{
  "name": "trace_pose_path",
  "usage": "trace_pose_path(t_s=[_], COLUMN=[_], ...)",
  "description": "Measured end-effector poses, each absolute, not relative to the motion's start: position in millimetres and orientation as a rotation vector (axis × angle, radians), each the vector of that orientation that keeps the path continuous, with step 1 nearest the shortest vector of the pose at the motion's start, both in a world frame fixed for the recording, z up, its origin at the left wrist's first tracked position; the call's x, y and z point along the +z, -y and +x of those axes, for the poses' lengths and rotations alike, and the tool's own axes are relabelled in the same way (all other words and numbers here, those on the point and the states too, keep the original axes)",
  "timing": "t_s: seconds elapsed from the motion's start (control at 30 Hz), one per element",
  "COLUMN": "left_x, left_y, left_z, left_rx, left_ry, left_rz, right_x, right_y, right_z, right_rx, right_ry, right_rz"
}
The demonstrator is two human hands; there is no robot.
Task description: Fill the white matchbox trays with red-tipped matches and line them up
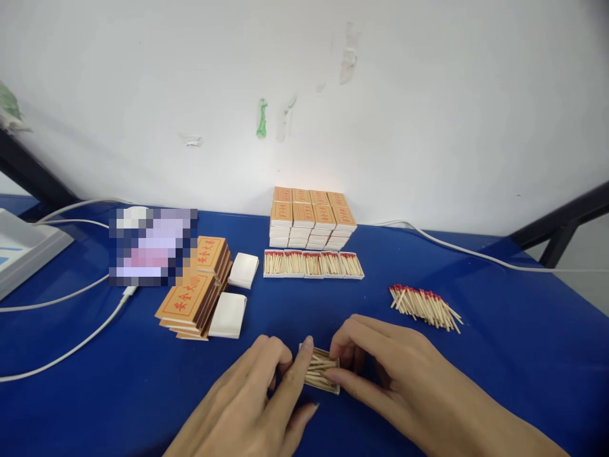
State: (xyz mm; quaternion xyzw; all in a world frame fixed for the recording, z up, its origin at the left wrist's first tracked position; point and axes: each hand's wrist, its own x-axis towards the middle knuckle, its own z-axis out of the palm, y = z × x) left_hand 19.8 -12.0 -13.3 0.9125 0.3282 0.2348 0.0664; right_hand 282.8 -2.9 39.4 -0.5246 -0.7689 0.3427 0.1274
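Observation:
A small white matchbox tray (339, 388) filled with matches (318, 369) lies on the blue table between my hands. My left hand (257, 387) steadies its left end, the index finger laid over the rim and the thumb lower, apart from the tray. At the other end, my right hand (380, 362) grips the tray with bent fingers, its thumb over the matches and the index finger at the rim. My fingers hide both ends of the tray, and the match heads cannot be made out. A loose pile of red-headed matches (425, 306) lies beyond my right hand.
Filled matchbox trays (313, 275) stand in a row before stacked matchboxes (314, 217) at the wall. On the left are flat orange matchbox sleeves (188, 298), white folded trays (228, 315), a blurred-out device (152, 247) and a white cable (85, 349). Another cable (466, 255) crosses behind, right.

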Motion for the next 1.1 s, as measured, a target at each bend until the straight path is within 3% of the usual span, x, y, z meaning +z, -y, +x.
trace_pose_path(t_s=[0.53,0.67,0.87,1.1], left_x=[-9,-13,-26,-29], left_y=[11,15,21,24], left_z=[20,22,24,22], left_rx=[0.742,0.894,0.931,0.936], left_ry=[-1.082,-1.167,-1.254,-1.282], left_rz=[2.592,2.433,2.361,2.337], right_x=[33,32,29,44], right_y=[14,14,21,11], right_z=[281,276,268,283], right_rx=[0.718,0.743,0.429,0.69], right_ry=[2.275,2.291,2.216,2.307], right_rz=[-1.489,-1.445,-1.544,-1.561])
